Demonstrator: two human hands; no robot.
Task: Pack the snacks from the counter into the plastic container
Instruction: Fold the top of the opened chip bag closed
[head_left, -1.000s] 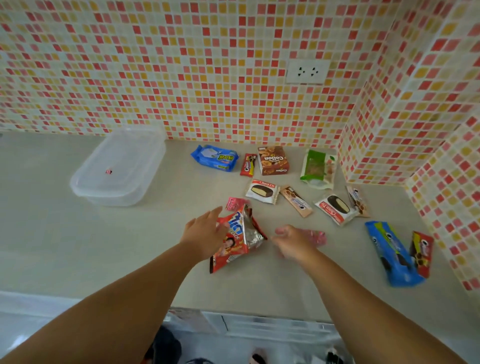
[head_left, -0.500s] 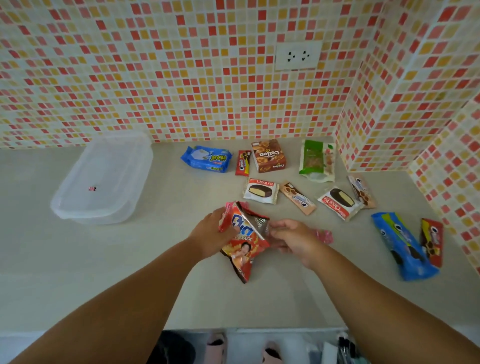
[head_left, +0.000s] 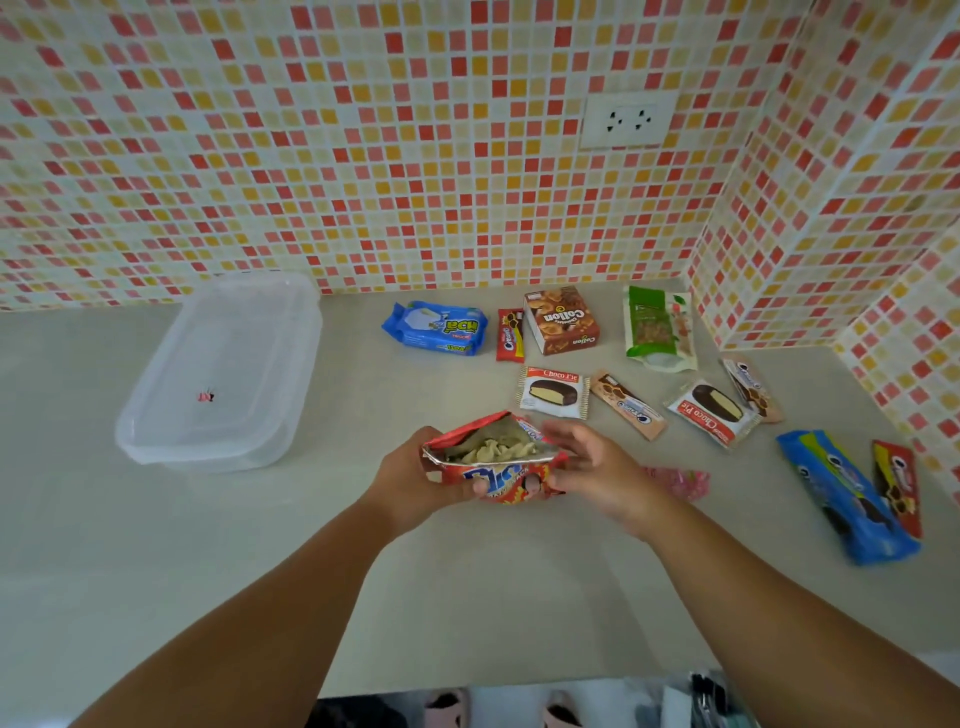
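Both hands hold a red snack bag (head_left: 498, 475) above the counter's middle, its top torn open so pale chips show inside. My left hand (head_left: 415, 480) grips the bag's left side, my right hand (head_left: 592, 467) its right side. The clear plastic container (head_left: 156, 447) stands open at the back left, apart from the hands, with only a small pink scrap inside. Behind the bag lie a blue packet (head_left: 436, 328), a brown Collon box (head_left: 562, 321), a green pouch (head_left: 658, 328) and two Choco Pie packs (head_left: 553, 392) (head_left: 711, 413).
A blue Oreo pack (head_left: 847, 496) and a red pack (head_left: 898, 486) lie at the right by the tiled corner wall (head_left: 831, 208). A pink wrapper (head_left: 678, 480) lies just right of my right hand. The counter's front edge (head_left: 467, 688) runs below my forearms.
The bag went from lying on the counter to being lifted in both hands, and its top now gapes open with chips showing. The view has shifted closer.
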